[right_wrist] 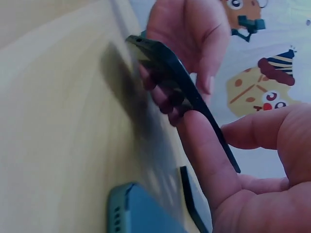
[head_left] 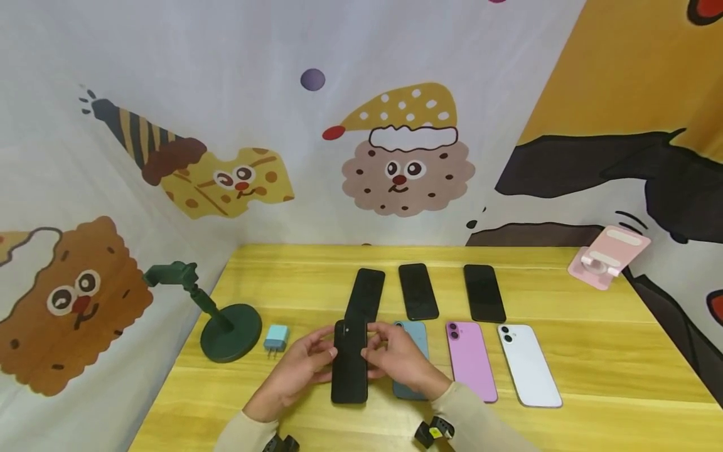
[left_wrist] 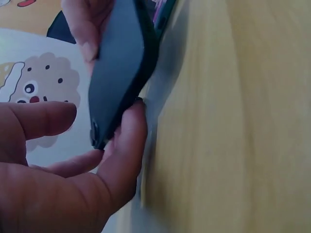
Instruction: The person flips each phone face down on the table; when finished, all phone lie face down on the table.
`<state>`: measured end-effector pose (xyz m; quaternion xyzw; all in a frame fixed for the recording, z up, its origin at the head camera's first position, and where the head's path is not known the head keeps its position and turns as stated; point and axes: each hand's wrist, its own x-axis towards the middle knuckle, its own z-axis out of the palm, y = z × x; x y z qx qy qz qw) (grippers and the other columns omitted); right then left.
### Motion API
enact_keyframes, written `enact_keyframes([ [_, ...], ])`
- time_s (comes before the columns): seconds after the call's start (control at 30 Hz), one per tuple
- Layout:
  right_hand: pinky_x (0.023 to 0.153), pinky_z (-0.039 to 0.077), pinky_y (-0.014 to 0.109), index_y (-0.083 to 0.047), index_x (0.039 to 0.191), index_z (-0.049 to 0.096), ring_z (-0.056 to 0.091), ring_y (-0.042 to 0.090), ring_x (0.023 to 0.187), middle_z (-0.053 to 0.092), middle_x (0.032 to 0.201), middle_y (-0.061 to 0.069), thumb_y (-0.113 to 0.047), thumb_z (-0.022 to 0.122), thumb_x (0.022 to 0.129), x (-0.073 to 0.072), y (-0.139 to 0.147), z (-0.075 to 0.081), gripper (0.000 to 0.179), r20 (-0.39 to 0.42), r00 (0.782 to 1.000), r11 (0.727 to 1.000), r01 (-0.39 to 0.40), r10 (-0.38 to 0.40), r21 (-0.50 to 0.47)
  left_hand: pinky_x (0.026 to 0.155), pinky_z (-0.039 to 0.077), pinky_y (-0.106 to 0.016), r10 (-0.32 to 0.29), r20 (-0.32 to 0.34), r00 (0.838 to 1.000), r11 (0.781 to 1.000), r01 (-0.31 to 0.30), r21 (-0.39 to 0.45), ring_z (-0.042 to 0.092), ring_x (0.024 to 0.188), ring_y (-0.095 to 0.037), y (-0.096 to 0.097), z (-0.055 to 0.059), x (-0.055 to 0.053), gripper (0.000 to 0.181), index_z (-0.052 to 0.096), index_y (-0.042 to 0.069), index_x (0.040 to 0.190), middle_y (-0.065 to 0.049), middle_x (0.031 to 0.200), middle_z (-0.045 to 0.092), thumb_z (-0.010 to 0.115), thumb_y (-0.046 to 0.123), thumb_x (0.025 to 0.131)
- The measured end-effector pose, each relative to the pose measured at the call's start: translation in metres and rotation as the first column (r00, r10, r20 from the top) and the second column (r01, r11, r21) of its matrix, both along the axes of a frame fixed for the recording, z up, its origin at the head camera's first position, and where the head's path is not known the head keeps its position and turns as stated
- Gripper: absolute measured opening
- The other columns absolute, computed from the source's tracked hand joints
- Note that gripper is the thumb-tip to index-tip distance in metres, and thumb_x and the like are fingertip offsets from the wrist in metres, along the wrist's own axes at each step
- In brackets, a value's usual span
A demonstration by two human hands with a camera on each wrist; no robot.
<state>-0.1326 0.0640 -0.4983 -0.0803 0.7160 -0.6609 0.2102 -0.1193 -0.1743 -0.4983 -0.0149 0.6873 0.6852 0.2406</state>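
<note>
Both hands hold a black smartphone (head_left: 349, 380), its dark back with the camera facing up, low over the wooden table. At its left edge, the left hand (head_left: 300, 369) has curled fingers beneath the phone; the left wrist view shows its thumb (left_wrist: 46, 119) raised beside the camera end. The right hand (head_left: 400, 359) grips the right edge, thumb (right_wrist: 255, 130) on the back and fingers under it. A blue phone (head_left: 418, 333) lies partly hidden beneath the right hand. Just beyond the held phone lies another black phone (head_left: 367, 290), its near end overlapped in the head view.
To the right lie a pink phone (head_left: 471, 364) and a white phone (head_left: 530, 364), with two more dark phones (head_left: 418, 292) behind. A green stand (head_left: 231, 336) and blue charger (head_left: 276, 338) are at left. The pink folding stand (head_left: 610, 251) stands far right. Printed cloth hangs behind.
</note>
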Motion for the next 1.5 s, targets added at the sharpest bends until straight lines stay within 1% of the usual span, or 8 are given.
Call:
enact_keyframes([
  [0.2, 0.06, 0.063, 0.032, 0.013, 0.153, 0.044, 0.071, 0.017, 0.072, 0.066, 0.092, 0.008, -0.007, 0.073, 0.097, 0.001, -0.002, -0.009, 0.066, -0.12, 0.992, 0.981, -0.001, 0.024, 0.192, 0.091, 0.064, -0.048, -0.019, -0.009, 1.0, 0.997, 0.018, -0.078, 0.069, 0.113, -0.026, 0.001, 0.0, 0.002, 0.065, 0.035, -0.002, 0.163, -0.025, 0.134, 0.055, 0.063, 0.015, 0.107],
  [0.47, 0.064, 0.051, 0.023, 0.011, 0.145, 0.055, 0.062, 0.006, 0.069, 0.067, 0.085, -0.003, -0.008, 0.075, 0.093, 0.001, -0.004, -0.011, 0.058, -0.303, 0.949, 0.9, 0.05, 0.093, 0.434, 0.092, 0.063, -0.046, -0.021, -0.055, 0.998, 0.978, 0.009, -0.208, 0.068, 0.114, -0.028, 0.002, 0.006, 0.0, 0.057, 0.045, -0.007, 0.156, -0.023, 0.13, 0.063, 0.062, 0.019, 0.108],
  [0.6, 0.062, 0.047, 0.025, 0.007, 0.14, 0.061, 0.057, 0.008, 0.07, 0.064, 0.087, -0.002, -0.01, 0.073, 0.094, 0.002, -0.006, -0.007, 0.051, -0.322, 0.94, 0.888, 0.052, 0.111, 0.458, 0.092, 0.064, -0.047, -0.018, -0.036, 0.999, 0.978, 0.01, -0.208, 0.069, 0.12, -0.035, 0.002, 0.007, -0.001, 0.055, 0.046, -0.01, 0.153, -0.029, 0.139, 0.062, 0.06, 0.019, 0.109],
  [0.73, 0.065, 0.044, 0.027, 0.004, 0.124, 0.069, 0.055, 0.013, 0.076, 0.061, 0.09, 0.002, -0.013, 0.072, 0.096, 0.003, -0.007, -0.003, 0.033, -0.332, 0.935, 0.88, 0.052, 0.122, 0.472, 0.092, 0.064, -0.047, -0.013, -0.025, 1.0, 0.977, 0.007, -0.211, 0.07, 0.121, -0.038, 0.002, 0.008, -0.002, 0.057, 0.045, -0.012, 0.153, -0.032, 0.144, 0.058, 0.06, 0.022, 0.109],
  [0.83, 0.072, 0.051, 0.03, 0.007, 0.13, 0.067, 0.064, 0.017, 0.088, 0.069, 0.104, 0.01, -0.015, 0.072, 0.097, 0.006, -0.005, 0.0, 0.04, -0.318, 0.942, 0.894, 0.049, 0.106, 0.444, 0.093, 0.063, -0.047, 0.004, -0.027, 1.0, 0.978, -0.009, -0.208, 0.067, 0.126, -0.04, 0.002, 0.008, -0.004, 0.06, 0.043, -0.011, 0.155, -0.033, 0.148, 0.055, 0.06, 0.024, 0.109],
  [0.97, 0.082, 0.059, 0.036, 0.012, 0.147, 0.054, 0.072, 0.025, 0.104, 0.071, 0.125, 0.02, -0.017, 0.071, 0.097, 0.009, -0.004, 0.003, 0.06, -0.285, 0.955, 0.918, 0.039, 0.081, 0.395, 0.096, 0.062, -0.047, 0.022, -0.04, 0.999, 0.981, -0.03, -0.194, 0.06, 0.134, -0.044, 0.002, 0.008, -0.006, 0.059, 0.043, -0.01, 0.155, -0.032, 0.151, 0.052, 0.06, 0.023, 0.11],
  [1.27, 0.092, 0.061, 0.048, 0.01, 0.151, 0.05, 0.072, 0.033, 0.115, 0.069, 0.135, 0.023, -0.019, 0.065, 0.103, 0.006, 0.001, 0.006, 0.058, -0.235, 0.967, 0.927, 0.002, 0.093, 0.376, 0.097, 0.062, -0.049, 0.01, -0.044, 0.999, 0.983, -0.017, -0.185, 0.062, 0.131, -0.039, 0.003, 0.009, -0.007, 0.059, 0.044, -0.006, 0.156, -0.028, 0.146, 0.054, 0.062, 0.023, 0.109],
  [1.5, 0.096, 0.061, 0.05, 0.008, 0.15, 0.053, 0.072, 0.034, 0.116, 0.07, 0.135, 0.021, -0.02, 0.065, 0.104, -0.005, 0.009, 0.009, 0.055, -0.272, 0.959, 0.93, 0.03, 0.076, 0.366, 0.092, 0.062, -0.044, -0.061, -0.166, 0.984, 0.946, 0.004, -0.323, 0.067, 0.119, -0.03, 0.001, 0.018, -0.016, 0.057, 0.05, -0.004, 0.152, -0.022, 0.141, 0.061, 0.064, 0.027, 0.107],
])
